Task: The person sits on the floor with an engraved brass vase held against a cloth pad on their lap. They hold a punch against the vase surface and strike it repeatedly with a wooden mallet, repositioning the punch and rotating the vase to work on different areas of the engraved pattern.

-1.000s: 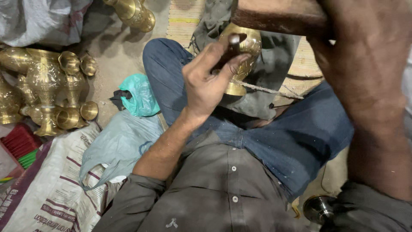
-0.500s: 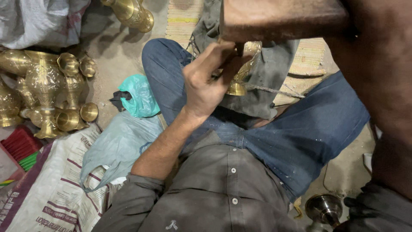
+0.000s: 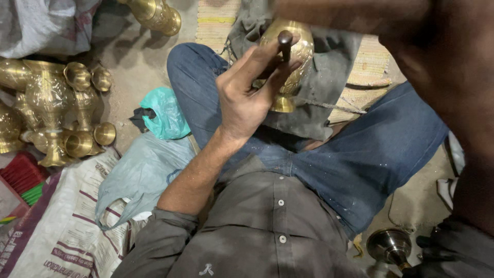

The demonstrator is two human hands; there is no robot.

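My left hand [image 3: 247, 98] is closed around a short dark punch [image 3: 284, 41], its tip set against a brass vase [image 3: 301, 56]. The vase lies on its side on a grey cloth [image 3: 329, 98] across my lap, foot towards me. My right hand [image 3: 442, 67] is raised close to the camera at the upper right, large and blurred. A blurred brown wooden mallet [image 3: 339, 15] runs left from it, above the punch and apart from it.
Several brass vessels [image 3: 49, 108] stand on the floor at the left, and another brass piece [image 3: 154, 15] lies at the top. A teal plastic bag [image 3: 164, 113], a pale bag [image 3: 139, 175] and a printed sack [image 3: 62, 231] lie by my left knee. A metal stand [image 3: 388, 247] sits at the lower right.
The mallet covered the punch's top half a second ago; it is now lifted clear, and the punch head and vase show. My left hand keeps its hold.
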